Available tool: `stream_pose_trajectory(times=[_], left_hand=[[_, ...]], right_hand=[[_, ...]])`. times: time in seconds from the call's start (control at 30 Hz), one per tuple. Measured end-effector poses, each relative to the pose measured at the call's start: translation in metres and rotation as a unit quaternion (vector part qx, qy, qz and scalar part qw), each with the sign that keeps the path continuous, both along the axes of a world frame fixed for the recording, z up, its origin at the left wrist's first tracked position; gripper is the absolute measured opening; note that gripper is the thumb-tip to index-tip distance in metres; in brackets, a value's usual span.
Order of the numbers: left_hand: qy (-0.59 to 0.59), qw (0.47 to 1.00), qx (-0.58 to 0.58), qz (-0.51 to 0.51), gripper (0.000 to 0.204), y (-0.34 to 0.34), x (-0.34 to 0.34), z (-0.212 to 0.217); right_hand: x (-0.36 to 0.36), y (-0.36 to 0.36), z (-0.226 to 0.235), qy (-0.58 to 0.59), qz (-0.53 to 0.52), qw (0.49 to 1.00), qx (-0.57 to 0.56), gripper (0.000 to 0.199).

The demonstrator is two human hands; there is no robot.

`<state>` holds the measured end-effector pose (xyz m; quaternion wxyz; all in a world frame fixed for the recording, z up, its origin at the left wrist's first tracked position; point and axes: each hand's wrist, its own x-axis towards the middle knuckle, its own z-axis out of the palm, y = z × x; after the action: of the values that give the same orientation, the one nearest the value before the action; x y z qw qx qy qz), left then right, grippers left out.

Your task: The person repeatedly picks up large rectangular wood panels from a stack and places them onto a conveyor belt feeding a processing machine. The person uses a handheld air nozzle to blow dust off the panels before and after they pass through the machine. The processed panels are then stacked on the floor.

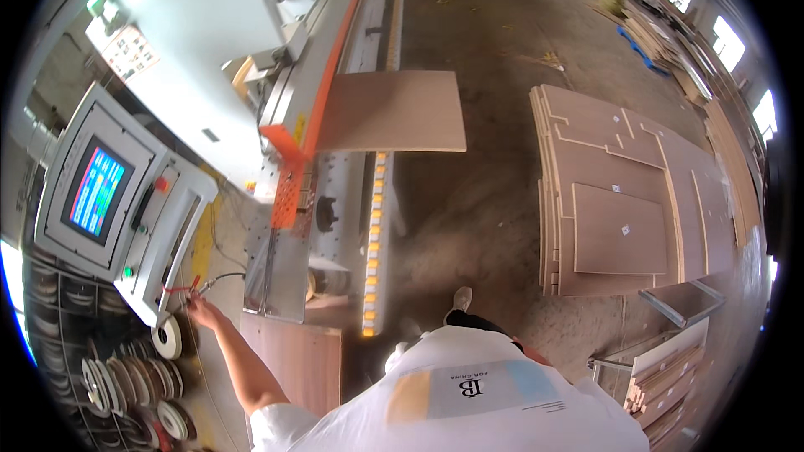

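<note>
My left hand (203,311) reaches out to the left, beside the lower corner of a machine control panel (126,201). Its fingers are closed at a small red air gun (194,286); a thin dark hose (224,276) runs from it toward the machine. The fingertips are small in the picture, so the exact grip is hard to make out. My right hand does not show; my white shirt covers that side. Ahead, a brown board (394,110) lies with its left edge under the orange guard (322,109) of the long machine.
Stacked brown panels (620,230) stand to the right, near a metal frame (687,305) and bundled strips (670,377). Rolls of edge banding (126,385) fill a rack at lower left. Another board (293,360) lies close by my left arm. A roller track (374,243) edges the machine.
</note>
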<state>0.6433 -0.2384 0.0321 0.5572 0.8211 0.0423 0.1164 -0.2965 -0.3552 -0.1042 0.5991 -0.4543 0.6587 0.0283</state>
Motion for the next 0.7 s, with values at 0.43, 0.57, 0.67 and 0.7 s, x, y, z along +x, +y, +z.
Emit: stream_pose_trajectory(times=[0.43,0.57,0.67,0.7], left_hand=[[0.251,0.771,-0.049,-0.583,0.032,-0.239,-0.457,-0.047],[0.019,0.514,0.199,-0.834,0.043,-0.29,-0.515,-0.091],[0.039,0.442,0.293,-0.847,0.041,-0.314,-0.519,-0.147],[0.009,0.429,0.326,-0.843,0.04,-0.315,-0.522,-0.152]], right_hand=[[0.023,-0.139,0.054,-0.212,-0.116,0.967,0.076,0.04],[0.007,-0.199,0.092,-0.32,-0.18,0.92,0.136,0.04],[-0.015,-0.24,0.109,-0.339,-0.201,0.907,0.151,0.04],[-0.026,-0.252,0.1,-0.324,-0.193,0.916,0.137,0.04]])
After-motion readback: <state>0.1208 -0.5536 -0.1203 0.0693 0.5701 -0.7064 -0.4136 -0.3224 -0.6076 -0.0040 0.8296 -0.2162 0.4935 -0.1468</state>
